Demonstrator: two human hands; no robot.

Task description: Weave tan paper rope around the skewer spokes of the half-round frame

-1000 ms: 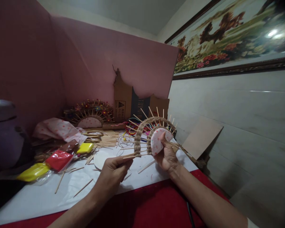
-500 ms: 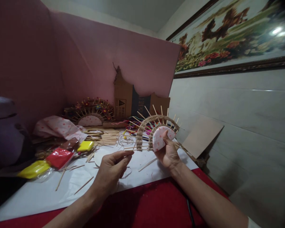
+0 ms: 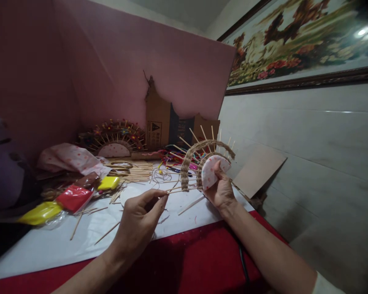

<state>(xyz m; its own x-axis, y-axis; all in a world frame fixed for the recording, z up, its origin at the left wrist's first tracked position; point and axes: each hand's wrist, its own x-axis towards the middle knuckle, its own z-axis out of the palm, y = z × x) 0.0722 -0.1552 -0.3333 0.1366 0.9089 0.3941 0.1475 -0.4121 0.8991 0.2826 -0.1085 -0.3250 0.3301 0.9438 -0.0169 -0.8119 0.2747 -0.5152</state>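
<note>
A half-round woven fan (image 3: 186,165) of thin wooden sticks and brown twine is held up over the table. My right hand (image 3: 222,190) grips it by the fabric-covered half-disc (image 3: 211,173), white with reddish dots, thumb on the front; the fingers behind are hidden. Sticks radiate past the woven outer band. At the fan's lower left, my left hand (image 3: 142,216) pinches the end of a thin wooden stick (image 3: 175,191) between thumb and forefinger. Below the fan, a pale flat strip (image 3: 190,205) lies on the white sheet.
Loose sticks (image 3: 138,170), scissors (image 3: 121,164), yellow (image 3: 44,213) and red (image 3: 75,197) packets and dotted cloth (image 3: 70,158) lie left. A second, decorated fan (image 3: 113,139) leans behind. Cut cardboard (image 3: 159,122) stands at the back; a flat board (image 3: 260,173) leans on the right wall.
The fan and my right hand have shifted slightly right in view. My left thumb has come up against the forefinger at the stick's end. The whole view has moved a little.
</note>
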